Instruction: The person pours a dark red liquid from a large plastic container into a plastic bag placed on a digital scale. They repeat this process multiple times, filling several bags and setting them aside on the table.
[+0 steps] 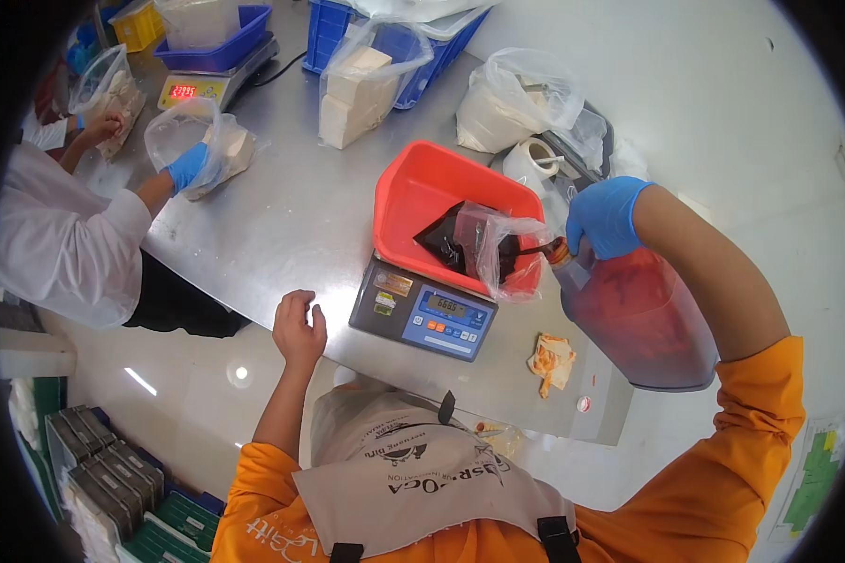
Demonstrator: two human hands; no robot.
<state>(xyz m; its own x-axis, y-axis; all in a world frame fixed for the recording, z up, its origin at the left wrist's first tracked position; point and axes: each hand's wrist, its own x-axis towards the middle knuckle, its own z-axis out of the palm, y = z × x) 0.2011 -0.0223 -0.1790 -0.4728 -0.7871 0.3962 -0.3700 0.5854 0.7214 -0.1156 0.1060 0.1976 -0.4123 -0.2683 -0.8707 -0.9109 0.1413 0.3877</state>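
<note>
My right hand (609, 218), in a blue glove, grips a large translucent plastic jug (648, 324) near its neck. The jug is tilted, and a dark liquid (534, 250) runs from its mouth. It flows into a clear plastic bag (494, 236), where dark liquid pools. The bag lies inside a red plastic basin (412, 186), which sits on a digital scale (422, 317) with a lit display. Left of the scale, my bare left hand (301, 327) is at the table edge, holding nothing, thumb apart from the slightly bent fingers.
A stained cloth or paper (553, 359) and a bottle cap (584, 404) lie on the steel table (282, 232). Behind the basin are a tape roll (531, 165) and a powder bag (496, 112). Another person's gloved hand (188, 169) is in a bag at left. Blocks (359, 95) stand bagged.
</note>
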